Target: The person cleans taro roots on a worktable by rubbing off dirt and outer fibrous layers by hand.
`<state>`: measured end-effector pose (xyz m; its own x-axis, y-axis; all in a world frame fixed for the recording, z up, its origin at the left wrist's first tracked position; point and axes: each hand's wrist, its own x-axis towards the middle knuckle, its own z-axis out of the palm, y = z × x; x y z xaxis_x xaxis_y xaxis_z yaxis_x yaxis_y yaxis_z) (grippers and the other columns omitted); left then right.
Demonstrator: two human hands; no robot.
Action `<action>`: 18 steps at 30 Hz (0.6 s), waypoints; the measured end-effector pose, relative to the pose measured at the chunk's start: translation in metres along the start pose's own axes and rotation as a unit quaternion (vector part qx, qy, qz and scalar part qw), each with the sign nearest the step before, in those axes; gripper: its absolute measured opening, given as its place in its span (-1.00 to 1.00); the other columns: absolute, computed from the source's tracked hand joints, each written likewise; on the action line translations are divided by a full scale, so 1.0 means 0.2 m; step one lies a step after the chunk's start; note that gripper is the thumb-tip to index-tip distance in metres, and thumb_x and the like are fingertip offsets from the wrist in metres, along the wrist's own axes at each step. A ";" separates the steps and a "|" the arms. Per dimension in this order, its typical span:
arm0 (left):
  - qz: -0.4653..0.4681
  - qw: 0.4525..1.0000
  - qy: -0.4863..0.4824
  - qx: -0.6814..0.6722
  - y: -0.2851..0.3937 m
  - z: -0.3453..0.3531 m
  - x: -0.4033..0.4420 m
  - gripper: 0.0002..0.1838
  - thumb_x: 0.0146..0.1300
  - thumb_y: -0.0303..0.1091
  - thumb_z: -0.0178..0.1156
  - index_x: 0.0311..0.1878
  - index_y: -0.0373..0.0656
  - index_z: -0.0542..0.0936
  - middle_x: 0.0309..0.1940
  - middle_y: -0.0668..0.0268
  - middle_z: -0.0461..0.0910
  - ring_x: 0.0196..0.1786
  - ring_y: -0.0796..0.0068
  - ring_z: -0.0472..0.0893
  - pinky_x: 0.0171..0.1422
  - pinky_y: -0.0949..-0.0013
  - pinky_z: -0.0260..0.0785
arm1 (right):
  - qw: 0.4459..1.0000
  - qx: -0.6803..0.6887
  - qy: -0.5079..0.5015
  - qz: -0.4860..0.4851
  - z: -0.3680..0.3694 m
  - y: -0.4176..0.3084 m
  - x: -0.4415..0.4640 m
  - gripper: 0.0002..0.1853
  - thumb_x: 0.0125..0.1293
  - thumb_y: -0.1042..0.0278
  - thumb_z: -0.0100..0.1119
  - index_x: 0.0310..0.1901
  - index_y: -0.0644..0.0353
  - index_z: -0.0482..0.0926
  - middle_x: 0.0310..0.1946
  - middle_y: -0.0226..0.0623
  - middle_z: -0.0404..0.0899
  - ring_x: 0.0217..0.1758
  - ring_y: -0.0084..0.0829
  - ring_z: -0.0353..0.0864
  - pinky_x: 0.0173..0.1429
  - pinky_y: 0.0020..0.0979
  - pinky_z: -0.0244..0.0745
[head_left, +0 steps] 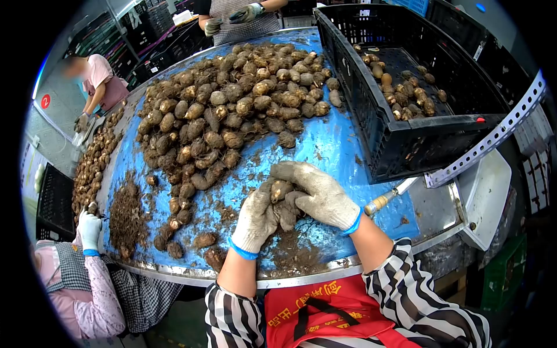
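Note:
Both of my hands wear dirty white gloves with blue cuffs and meet over the near part of the blue table sheet. My left hand is closed round the left side of a small clump of brown taro-like roots. On the clump's right side my right hand is wrapped over it, fingers curled across the top. Loose soil lies on the sheet just below the hands. Beyond them rises a large heap of hairy, soil-covered roots. A few single roots lie to the left of my left hand.
A black crate holding some roots stands at the right. Near it lies a wooden-handled tool. A metal edge borders the table. Co-workers are at the far side and left, one gloved hand at the left edge.

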<state>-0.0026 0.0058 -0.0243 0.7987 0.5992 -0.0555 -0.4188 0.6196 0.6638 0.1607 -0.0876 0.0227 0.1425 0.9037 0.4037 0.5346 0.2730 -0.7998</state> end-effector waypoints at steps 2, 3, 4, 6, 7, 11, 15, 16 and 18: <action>0.030 0.996 0.036 0.069 -0.01 0.01 0.01 -0.26 0.46 -0.03 0.21 0.48 -0.34 0.26 0.02 0.10 0.66 -0.18 0.36 0.72 -0.24 0.35 0.64 | 0.998 0.009 -0.004 0.062 0.00 0.00 0.00 -0.47 0.13 0.51 0.26 0.21 0.17 0.60 0.19 -0.06 0.56 0.27 -0.03 0.54 0.41 -0.16 0.43; 0.030 0.995 0.039 0.083 0.01 0.02 0.02 -0.27 0.46 -0.03 0.21 0.48 -0.34 0.28 0.00 0.10 0.67 -0.23 0.39 0.71 -0.29 0.38 0.61 | 0.996 0.014 -0.006 0.093 0.00 -0.01 0.00 -0.47 0.13 0.52 0.26 0.21 0.18 0.60 0.17 -0.05 0.56 0.25 -0.02 0.55 0.39 -0.16 0.44; 0.029 0.994 0.040 0.097 0.03 0.02 0.02 -0.28 0.46 -0.03 0.21 0.47 -0.35 0.29 -0.02 0.10 0.67 -0.28 0.41 0.70 -0.34 0.41 0.59 | 0.992 0.025 -0.007 0.120 0.00 -0.01 -0.01 -0.48 0.14 0.52 0.26 0.21 0.19 0.60 0.14 -0.05 0.57 0.23 -0.06 0.57 0.36 -0.18 0.47; 0.032 0.991 0.053 0.118 0.06 0.05 0.01 -0.32 0.48 -0.03 0.18 0.43 -0.39 0.35 -0.12 0.10 0.69 -0.44 0.47 0.65 -0.51 0.45 0.49 | 0.984 0.047 -0.007 0.172 0.01 -0.01 -0.01 -0.51 0.17 0.52 0.26 0.20 0.22 0.60 0.09 -0.05 0.58 0.18 -0.14 0.61 0.29 -0.23 0.52; 0.028 0.994 0.030 0.100 0.06 0.04 0.01 -0.33 0.47 -0.05 0.19 0.42 -0.39 0.36 -0.12 0.11 0.70 -0.44 0.47 0.65 -0.48 0.45 0.49 | 0.981 0.071 0.003 0.183 0.01 -0.02 -0.01 -0.52 0.18 0.51 0.27 0.19 0.23 0.60 0.08 -0.06 0.59 0.15 -0.19 0.62 0.26 -0.26 0.53; 0.058 0.981 0.054 0.178 0.07 0.06 0.00 -0.41 0.46 -0.15 0.24 0.37 -0.39 0.43 -0.10 0.14 0.71 -0.41 0.50 0.65 -0.38 0.46 0.52 | 0.973 0.105 0.026 0.202 0.02 -0.02 -0.02 -0.58 0.26 0.44 0.31 0.17 0.28 0.61 -0.01 -0.13 0.63 0.02 -0.39 0.65 0.13 -0.37 0.56; 0.058 0.963 0.089 0.248 0.09 0.07 -0.01 -0.51 0.40 -0.30 0.30 0.30 -0.39 0.53 -0.08 0.19 0.72 -0.34 0.56 0.65 -0.26 0.47 0.54 | 0.956 0.163 0.010 0.243 0.00 -0.07 0.01 -0.62 0.35 0.33 0.33 0.14 0.32 0.63 -0.13 -0.21 0.66 -0.12 -0.50 0.62 0.02 -0.44 0.55; 0.062 0.955 0.098 0.271 0.09 0.09 -0.01 -0.51 0.40 -0.32 0.30 0.30 -0.39 0.53 -0.09 0.19 0.72 -0.32 0.56 0.65 -0.25 0.48 0.54 | 0.951 0.174 -0.007 0.257 -0.02 -0.08 0.01 -0.62 0.37 0.29 0.33 0.14 0.33 0.63 -0.15 -0.23 0.66 -0.14 -0.52 0.59 0.00 -0.45 0.54; 0.071 0.938 0.115 0.318 0.11 0.13 -0.02 -0.53 0.38 -0.37 0.29 0.29 -0.39 0.54 -0.11 0.19 0.73 -0.28 0.57 0.66 -0.23 0.50 0.54 | 0.938 0.195 -0.040 0.284 -0.04 -0.09 0.01 -0.60 0.41 0.22 0.32 0.13 0.35 0.63 -0.18 -0.26 0.66 -0.17 -0.56 0.54 -0.04 -0.48 0.52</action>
<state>-0.0029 0.0039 0.0097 0.6083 0.7925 -0.0436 -0.1133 0.1411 0.9835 0.1583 -0.0925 0.0412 0.2402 0.9576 -0.1591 0.0440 -0.1744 -0.9837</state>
